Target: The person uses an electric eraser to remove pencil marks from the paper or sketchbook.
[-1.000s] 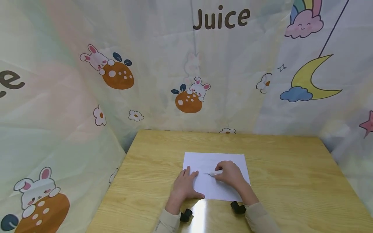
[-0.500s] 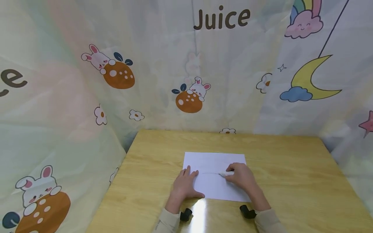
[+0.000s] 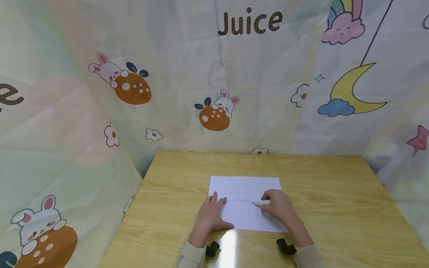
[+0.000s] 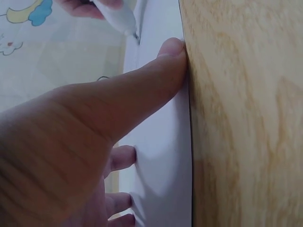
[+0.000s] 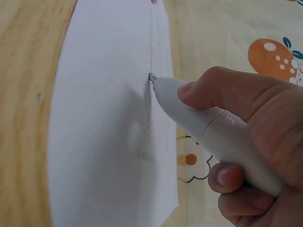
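Observation:
A white sheet of paper (image 3: 246, 217) lies on the wooden table. My left hand (image 3: 211, 216) rests spread on its left side, the thumb (image 4: 158, 66) pressing near the front edge and the fingertips touching the sheet. My right hand (image 3: 280, 205) grips a thick white pen-shaped tool (image 5: 208, 125) with a small metal tip. That tip touches the paper right of the middle, at the right part of a thin line (image 3: 240, 200) running across the sheet. Whether the line is drawn or cut I cannot tell. Small dark marks show beside it in the right wrist view.
The wooden table (image 3: 335, 201) extends on both sides of the paper. Printed cloth (image 3: 261, 74) hangs behind it and at both sides. Black wrist devices (image 3: 286, 246) sit at both cuffs. Light glares on the tabletop near the front.
The right hand has moved right along the paper with the tool, and the line has grown longer behind the tip. Over the last half second it barely shifts. The left hand stays put.

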{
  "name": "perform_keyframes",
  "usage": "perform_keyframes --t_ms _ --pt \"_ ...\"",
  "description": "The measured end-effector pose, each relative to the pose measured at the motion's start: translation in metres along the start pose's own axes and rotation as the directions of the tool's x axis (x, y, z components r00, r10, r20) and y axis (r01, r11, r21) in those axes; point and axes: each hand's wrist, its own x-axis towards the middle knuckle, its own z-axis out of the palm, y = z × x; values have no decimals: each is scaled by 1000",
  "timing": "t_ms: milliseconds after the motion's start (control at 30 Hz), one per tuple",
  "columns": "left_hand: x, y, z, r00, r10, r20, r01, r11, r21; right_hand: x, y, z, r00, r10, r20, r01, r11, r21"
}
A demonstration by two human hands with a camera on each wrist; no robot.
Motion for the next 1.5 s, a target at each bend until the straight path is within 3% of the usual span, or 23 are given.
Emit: perform_keyframes --t_ms 233,400,567,833,1067,1200,1400,1500 --pt "-1 -1 -3 1000 -11 -19 11 1000 3 3 -2 2 999 -32 -3 32 999 -13" --pt "-1 1 -1 1000 -8 -10 8 1000 -6 1 3 0 1000 25 5 -25 1000 -2" --pt "2 2 0 1000 -4 -31 4 1000 0 6 1 -1 999 -32 -1 32 999 -22" --pt "3 2 0 999 1 -36 -1 1000 -5 11 -6 1 998 -60 -10 59 998 -22" --pt "2 0 -1 999 8 -33 -9 1000 -28 9 -6 3 1000 -20 -11 19 999 -47" --pt "1 0 2 999 9 -35 -10 1000 -27 11 -7 5 997 -68 -26 67 997 -33" --pt "0 -1 4 999 12 -43 -13 999 -37 9 -6 2 1000 -20 -8 20 999 -44" --pt "1 -2 4 999 9 -40 -11 999 -31 11 -6 2 999 -48 -12 47 998 -30"
